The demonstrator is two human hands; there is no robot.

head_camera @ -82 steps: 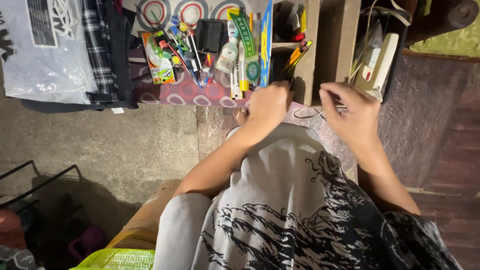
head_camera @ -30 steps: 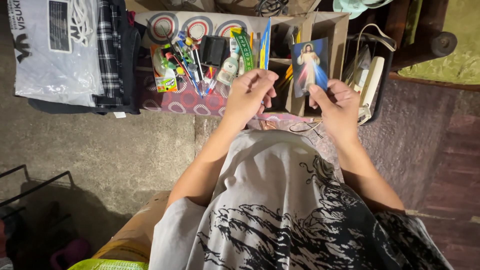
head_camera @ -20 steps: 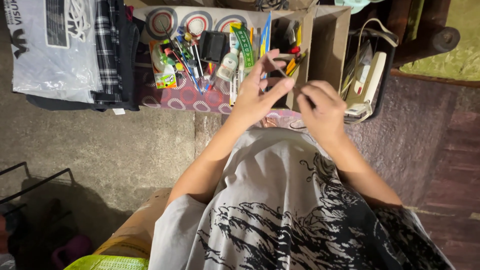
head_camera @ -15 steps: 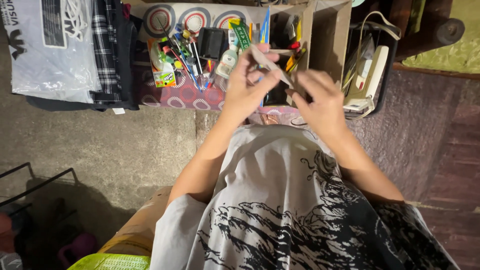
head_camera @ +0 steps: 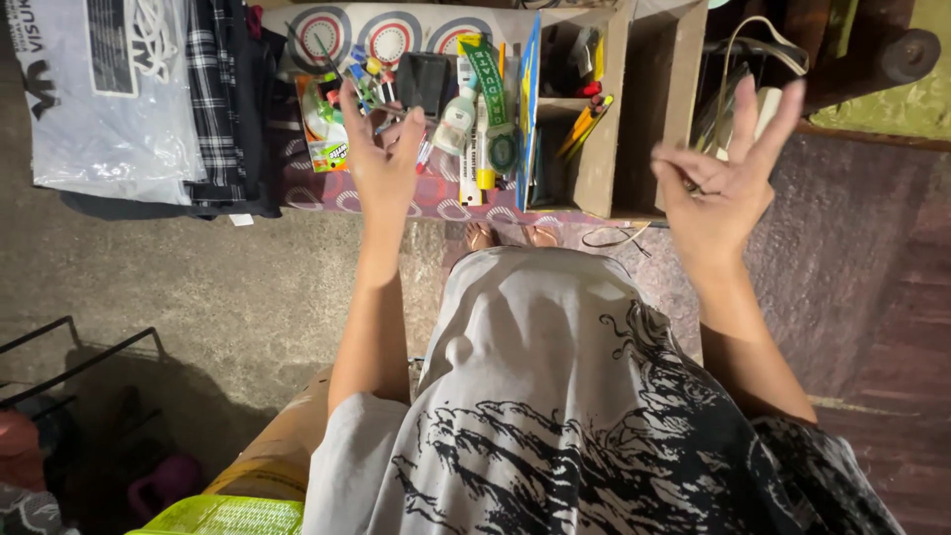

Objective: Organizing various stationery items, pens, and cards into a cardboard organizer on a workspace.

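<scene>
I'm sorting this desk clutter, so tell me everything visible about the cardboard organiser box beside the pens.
The cardboard organiser box is plain brown card, open-fronted and split into compartments. The narrower left part has a shelf holding orange and yellow pencils; the right compartment looks dark and empty. It stands on the patterned cloth; neither hand touches it.

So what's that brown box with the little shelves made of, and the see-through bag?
The brown box looks like cardboard: matte tan walls with plain cut edges, though thin wood can't be ruled out. The see-through bag looks like thin plastic film: glossy, crinkled, with cord showing through. The left hand reaches over the pens beside it; the right hand is raised, pinching something small.
</scene>
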